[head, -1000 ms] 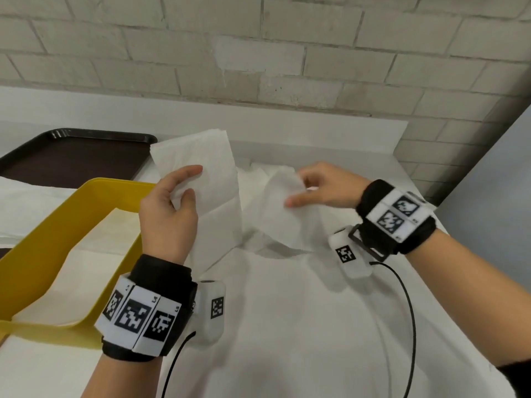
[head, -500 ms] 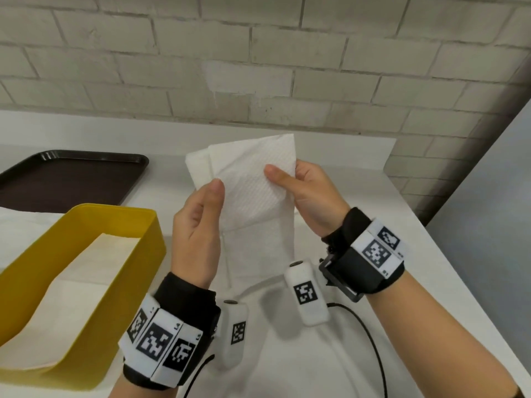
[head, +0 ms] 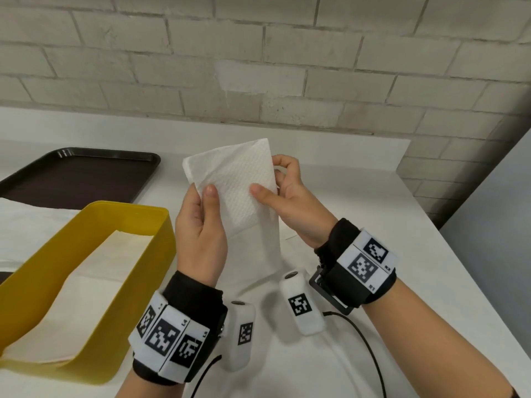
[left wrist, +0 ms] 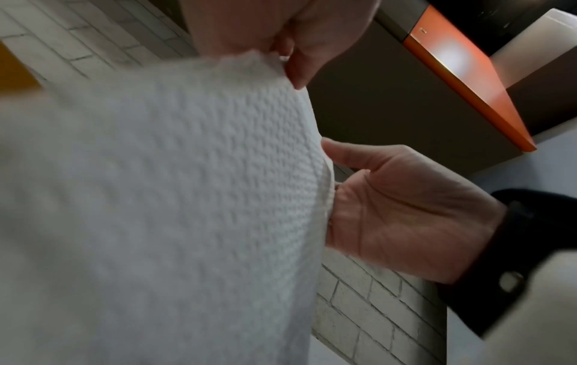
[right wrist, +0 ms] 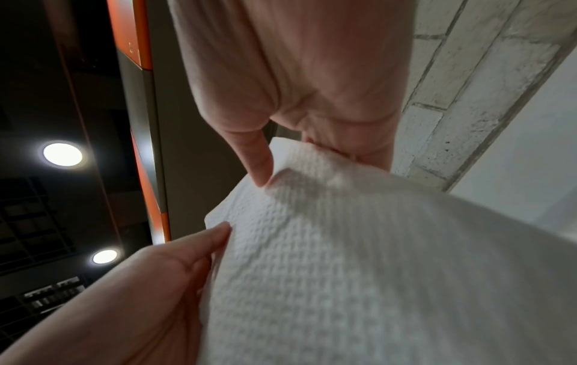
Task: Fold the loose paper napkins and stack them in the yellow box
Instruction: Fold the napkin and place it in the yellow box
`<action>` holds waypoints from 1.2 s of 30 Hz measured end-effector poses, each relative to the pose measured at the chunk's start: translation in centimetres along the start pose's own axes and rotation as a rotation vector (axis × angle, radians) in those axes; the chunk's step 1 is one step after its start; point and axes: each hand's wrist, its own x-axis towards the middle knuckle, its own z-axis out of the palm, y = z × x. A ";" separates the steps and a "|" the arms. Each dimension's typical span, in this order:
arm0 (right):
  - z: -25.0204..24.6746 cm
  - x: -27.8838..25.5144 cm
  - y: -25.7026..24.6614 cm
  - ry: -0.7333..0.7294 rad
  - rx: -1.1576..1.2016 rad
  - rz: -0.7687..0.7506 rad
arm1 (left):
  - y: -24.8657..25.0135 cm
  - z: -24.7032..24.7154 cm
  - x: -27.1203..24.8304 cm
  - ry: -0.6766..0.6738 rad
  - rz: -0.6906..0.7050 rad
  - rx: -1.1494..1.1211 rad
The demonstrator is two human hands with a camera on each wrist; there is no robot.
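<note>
A white embossed paper napkin (head: 235,179) is held up in the air above the table, folded over with a longer layer hanging down. My left hand (head: 201,222) pinches its left edge, thumb on the front. My right hand (head: 290,202) pinches the right edge, thumb across the front. The napkin (left wrist: 187,197) fills the left wrist view, and the napkin (right wrist: 343,259) fills most of the right wrist view too. The yellow box (head: 143,271) stands at the left with flat napkins (head: 94,271) inside.
A dark brown tray (head: 74,176) lies at the back left on the white table (head: 359,196). White paper (head: 31,225) lies behind the box. A brick wall runs along the back. The table's right edge is near my right forearm, with black cables below.
Both hands have brought the napkin's halves together and raised it. The view has shifted right, so the box now sits further left.
</note>
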 end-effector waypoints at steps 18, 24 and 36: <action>-4.8 4.4 6.5 -0.014 -0.974 0.428 | -1.1 -4.2 0.1 0.009 0.005 0.348; -4.0 5.7 8.0 -0.117 -1.318 0.583 | -0.9 -4.4 -0.4 0.030 -0.032 0.353; -3.2 7.0 8.1 0.116 -1.169 0.577 | -1.0 -5.0 -1.1 0.022 -0.075 0.354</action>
